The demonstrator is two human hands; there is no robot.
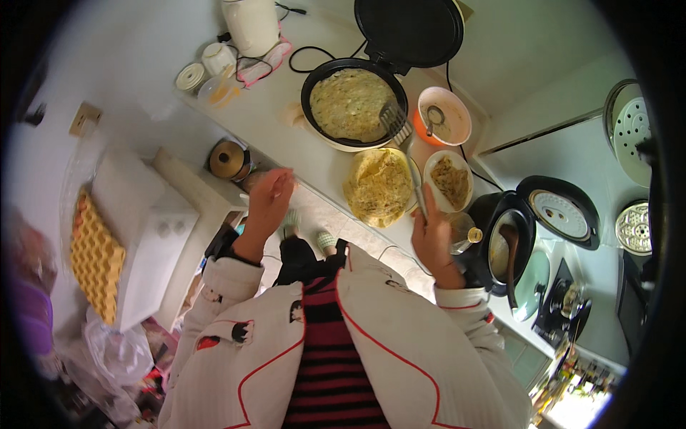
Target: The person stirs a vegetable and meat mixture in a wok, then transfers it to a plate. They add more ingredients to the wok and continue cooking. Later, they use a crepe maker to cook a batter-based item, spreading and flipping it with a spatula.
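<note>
My right hand (434, 232) is wrapped round the handle of a slotted spatula (394, 119). Its slotted head lies over the right edge of a pale flecked pancake (350, 104), inside a round electric griddle (309, 107) whose black lid (411, 32) stands raised behind. In front of the griddle, a stack of cooked pancakes (379, 187) rests close to the counter edge. My left hand (270, 201) hovers short of the counter, fingers drawn together, with nothing visible in them. Beside the spatula handle sits a white bowl of browned food (450, 182).
An orange bowl (463, 129) with a ladle (434, 116) stands right of the griddle. Farther right are a bottle (464, 232) and an open rice cooker (525, 250) with a brown spoon. Cords cross the counter. An egg tray (96, 257) leans at far left.
</note>
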